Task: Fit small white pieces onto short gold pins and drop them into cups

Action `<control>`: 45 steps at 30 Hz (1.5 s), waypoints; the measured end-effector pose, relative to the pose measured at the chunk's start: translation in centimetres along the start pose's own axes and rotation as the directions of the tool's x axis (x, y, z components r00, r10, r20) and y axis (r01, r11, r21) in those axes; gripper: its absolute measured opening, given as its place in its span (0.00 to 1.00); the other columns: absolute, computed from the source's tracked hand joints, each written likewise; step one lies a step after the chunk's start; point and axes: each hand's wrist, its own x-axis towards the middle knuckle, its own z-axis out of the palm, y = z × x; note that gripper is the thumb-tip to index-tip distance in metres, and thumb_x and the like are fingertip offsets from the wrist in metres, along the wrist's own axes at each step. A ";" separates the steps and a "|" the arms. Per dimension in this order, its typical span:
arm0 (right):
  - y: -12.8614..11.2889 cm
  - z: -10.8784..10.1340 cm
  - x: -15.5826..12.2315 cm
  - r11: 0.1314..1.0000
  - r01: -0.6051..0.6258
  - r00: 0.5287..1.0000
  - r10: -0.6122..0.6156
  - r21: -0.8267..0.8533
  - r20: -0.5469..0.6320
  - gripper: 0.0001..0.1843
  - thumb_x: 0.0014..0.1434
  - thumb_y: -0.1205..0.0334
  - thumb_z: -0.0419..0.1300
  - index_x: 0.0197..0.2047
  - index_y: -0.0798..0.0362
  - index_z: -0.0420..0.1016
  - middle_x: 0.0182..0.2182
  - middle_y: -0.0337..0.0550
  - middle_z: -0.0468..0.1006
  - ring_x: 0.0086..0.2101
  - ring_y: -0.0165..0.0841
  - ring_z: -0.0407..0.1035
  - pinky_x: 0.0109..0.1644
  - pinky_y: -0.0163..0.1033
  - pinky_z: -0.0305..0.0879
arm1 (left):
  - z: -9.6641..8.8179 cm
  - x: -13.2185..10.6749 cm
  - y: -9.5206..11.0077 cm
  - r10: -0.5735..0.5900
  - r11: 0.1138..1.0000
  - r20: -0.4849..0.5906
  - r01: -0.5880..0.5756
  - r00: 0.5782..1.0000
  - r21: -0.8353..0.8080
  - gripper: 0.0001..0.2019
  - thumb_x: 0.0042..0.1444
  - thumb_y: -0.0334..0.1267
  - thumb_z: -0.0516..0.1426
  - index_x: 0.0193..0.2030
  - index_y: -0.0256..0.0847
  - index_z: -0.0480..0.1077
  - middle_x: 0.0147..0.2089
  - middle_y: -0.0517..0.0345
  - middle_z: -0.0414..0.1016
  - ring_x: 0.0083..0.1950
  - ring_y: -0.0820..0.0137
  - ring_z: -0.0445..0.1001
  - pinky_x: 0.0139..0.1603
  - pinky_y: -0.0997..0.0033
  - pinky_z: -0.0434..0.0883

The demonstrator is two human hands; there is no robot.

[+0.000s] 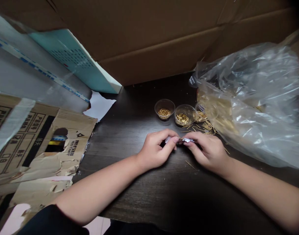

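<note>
My left hand (pixel 156 150) and my right hand (pixel 204 151) meet at the middle of the dark wood table (pixel 137 192). Between their fingertips they pinch a small silvery foil-like strip (pixel 182 140), partly hidden by my fingers. Just beyond my hands stand several small clear plastic cups, the nearest-left (pixel 164 111) and middle (pixel 185 115) holding short gold pins. A loose scatter of gold pins (pixel 204 128) lies beside my right hand. One stray pin (pixel 190 164) rests below it.
A crumpled clear plastic bag (pixel 252 104) with gold pins inside covers the right of the table. A brown cardboard sheet (pixel 149 39) overhangs the far side. Torn printed cardboard (pixel 41 147) and a teal board (pixel 71 58) stand at the left.
</note>
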 end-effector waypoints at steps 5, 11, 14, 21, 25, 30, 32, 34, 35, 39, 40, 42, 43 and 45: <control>0.0 0.0 0.0 1.000 0.002 1.000 -0.002 -0.005 -0.003 0.02 0.69 0.68 0.57 0.44 0.53 0.71 0.33 0.40 0.81 0.30 0.28 0.76 0.36 0.32 0.70 | 0.0 0.0 0.0 0.021 1.000 -0.009 -0.021 1.000 0.014 0.06 0.66 0.33 0.56 0.38 0.35 0.73 0.27 0.60 0.77 0.29 0.77 0.74 0.34 0.79 0.70; 0.1 0.1 -0.1 1.000 0.008 1.000 -0.008 -0.003 0.015 0.03 0.69 0.68 0.57 0.45 0.53 0.70 0.33 0.40 0.81 0.30 0.29 0.76 0.35 0.33 0.70 | 0.1 -0.1 -0.1 0.094 0.991 0.020 -0.095 0.995 0.095 0.05 0.65 0.31 0.56 0.39 0.36 0.74 0.30 0.58 0.79 0.30 0.77 0.76 0.35 0.79 0.71; 0.2 0.2 -0.2 0.999 0.003 1.000 -0.002 -0.033 0.025 0.03 0.68 0.67 0.58 0.45 0.53 0.71 0.31 0.40 0.80 0.29 0.30 0.76 0.34 0.34 0.70 | 0.0 0.0 -0.1 0.152 0.971 0.041 -0.157 0.988 0.178 0.05 0.65 0.31 0.56 0.39 0.36 0.74 0.33 0.57 0.80 0.32 0.76 0.76 0.36 0.78 0.71; 0.1 0.0 -0.5 0.998 0.038 0.999 -0.037 -0.054 0.020 0.04 0.66 0.71 0.59 0.44 0.55 0.73 0.32 0.43 0.81 0.31 0.31 0.75 0.37 0.35 0.70 | 0.1 0.0 -0.7 0.238 0.914 0.108 -0.261 0.965 0.311 0.06 0.67 0.32 0.55 0.42 0.36 0.74 0.35 0.55 0.81 0.34 0.73 0.77 0.37 0.76 0.73; 0.1 -0.1 -0.4 0.999 0.028 0.998 -0.025 -0.038 0.060 0.04 0.66 0.71 0.58 0.43 0.55 0.73 0.33 0.44 0.80 0.32 0.32 0.75 0.39 0.36 0.70 | 0.1 0.0 -0.9 0.282 0.885 0.134 -0.312 0.950 0.345 0.06 0.67 0.31 0.54 0.44 0.36 0.73 0.36 0.54 0.81 0.34 0.73 0.78 0.37 0.76 0.73; -0.1 0.0 -0.2 0.992 0.007 0.992 0.008 -0.123 0.124 0.08 0.69 0.67 0.55 0.38 0.56 0.73 0.28 0.42 0.75 0.29 0.31 0.71 0.35 0.36 0.64 | -0.1 -0.1 -0.9 0.276 0.855 0.185 -0.329 0.943 0.401 0.08 0.67 0.31 0.53 0.43 0.34 0.73 0.33 0.54 0.79 0.32 0.71 0.76 0.35 0.74 0.73; -0.3 0.1 -0.2 0.976 0.037 0.989 -0.004 -0.215 0.150 0.12 0.70 0.65 0.53 0.34 0.55 0.71 0.25 0.41 0.73 0.26 0.31 0.68 0.33 0.37 0.61 | -0.1 -0.2 -1.0 0.264 0.854 0.197 -0.324 0.944 0.408 0.08 0.67 0.31 0.52 0.44 0.35 0.73 0.32 0.54 0.79 0.32 0.71 0.76 0.34 0.73 0.72; -0.5 0.0 -0.3 0.953 0.066 0.985 -0.014 -0.297 0.174 0.15 0.71 0.64 0.51 0.31 0.55 0.69 0.23 0.40 0.70 0.24 0.31 0.65 0.30 0.38 0.57 | -0.1 -0.3 -1.0 0.255 0.860 0.207 -0.319 0.945 0.398 0.08 0.67 0.31 0.52 0.44 0.35 0.73 0.33 0.54 0.79 0.32 0.71 0.76 0.34 0.74 0.72; -0.6 0.0 -0.3 0.944 0.075 0.982 -0.015 -0.320 0.187 0.16 0.71 0.64 0.50 0.30 0.54 0.68 0.23 0.40 0.70 0.23 0.30 0.64 0.30 0.38 0.55 | -0.1 -0.3 -1.1 0.252 0.865 0.212 -0.318 0.944 0.389 0.08 0.67 0.31 0.52 0.44 0.35 0.73 0.33 0.54 0.79 0.32 0.71 0.76 0.34 0.74 0.72; -0.6 -0.3 -0.4 0.958 0.088 0.971 -0.022 -0.272 0.238 0.14 0.70 0.65 0.51 0.30 0.53 0.67 0.24 0.40 0.69 0.24 0.31 0.63 0.30 0.39 0.56 | -0.2 -0.2 -1.0 0.254 0.884 0.220 -0.319 0.942 0.342 0.08 0.67 0.31 0.52 0.44 0.34 0.73 0.34 0.53 0.80 0.33 0.71 0.77 0.35 0.74 0.73; -0.6 -0.4 -0.3 0.966 0.091 0.970 -0.031 -0.240 0.242 0.14 0.70 0.65 0.51 0.31 0.53 0.67 0.24 0.40 0.69 0.24 0.31 0.63 0.31 0.38 0.56 | -0.2 -0.1 -1.0 0.255 0.888 0.221 -0.318 0.941 0.331 0.08 0.67 0.31 0.52 0.44 0.34 0.73 0.34 0.53 0.80 0.33 0.71 0.78 0.35 0.75 0.73; -0.3 -0.5 -0.3 0.977 0.100 0.971 -0.054 -0.189 0.232 0.12 0.69 0.66 0.51 0.32 0.53 0.67 0.25 0.40 0.69 0.25 0.31 0.63 0.31 0.38 0.58 | -0.3 0.0 -0.9 0.257 0.894 0.226 -0.320 0.940 0.314 0.08 0.68 0.32 0.52 0.44 0.35 0.73 0.34 0.53 0.80 0.34 0.71 0.78 0.35 0.75 0.73; -0.2 -0.5 -0.3 0.979 0.105 0.973 -0.065 -0.173 0.224 0.12 0.69 0.66 0.51 0.33 0.53 0.67 0.25 0.40 0.69 0.25 0.31 0.63 0.31 0.37 0.58 | -0.3 0.0 -0.8 0.259 0.895 0.228 -0.322 0.938 0.307 0.08 0.68 0.32 0.52 0.44 0.35 0.73 0.34 0.53 0.80 0.34 0.71 0.78 0.35 0.75 0.73; -0.1 -0.4 -0.3 0.980 0.116 0.974 -0.081 -0.159 0.211 0.11 0.70 0.66 0.50 0.34 0.53 0.67 0.25 0.39 0.69 0.24 0.31 0.62 0.30 0.37 0.58 | -0.4 0.0 -0.6 0.261 0.897 0.231 -0.324 0.937 0.302 0.08 0.68 0.33 0.52 0.44 0.36 0.73 0.34 0.53 0.80 0.33 0.72 0.78 0.35 0.75 0.73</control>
